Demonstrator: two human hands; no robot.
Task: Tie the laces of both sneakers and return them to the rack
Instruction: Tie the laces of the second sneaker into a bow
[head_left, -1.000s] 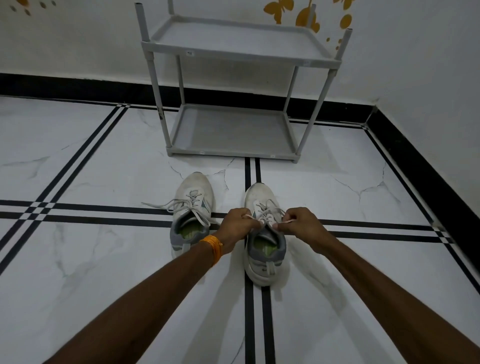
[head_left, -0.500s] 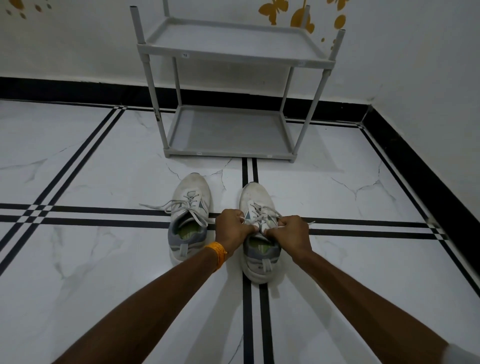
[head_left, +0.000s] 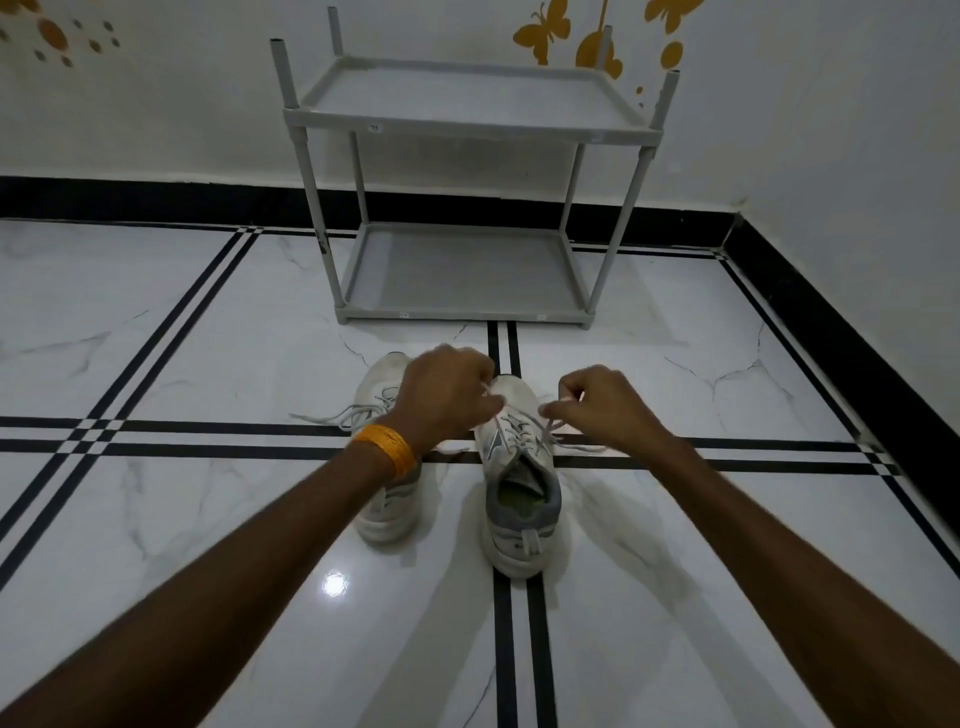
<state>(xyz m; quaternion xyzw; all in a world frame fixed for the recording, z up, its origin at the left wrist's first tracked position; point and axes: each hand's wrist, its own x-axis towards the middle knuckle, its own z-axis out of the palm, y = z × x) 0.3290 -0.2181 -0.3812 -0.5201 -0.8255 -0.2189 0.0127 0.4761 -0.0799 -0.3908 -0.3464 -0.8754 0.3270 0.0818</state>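
Two white and grey sneakers stand side by side on the floor, toes toward the rack. Over the right sneaker (head_left: 522, 499), my left hand (head_left: 447, 397) pinches one lace end above the toe. My right hand (head_left: 597, 402) pinches the other lace end, held out to the right. The laces (head_left: 519, 428) run taut from the eyelets up to both hands. The left sneaker (head_left: 387, 512) is partly hidden behind my left wrist; its loose lace (head_left: 322, 417) trails left across the floor. The grey two-shelf rack (head_left: 467, 192) stands behind the sneakers, both shelves bare.
White marble floor with black stripe lines (head_left: 208, 439). A black skirting (head_left: 130, 200) runs along the back wall and down the right wall (head_left: 831, 322), forming a corner to the right of the rack. An orange band (head_left: 387, 449) circles my left wrist.
My hands have risen from the tongue of the right sneaker and moved forward and apart, drawing the lace ends up and outward. The view has shifted slightly.
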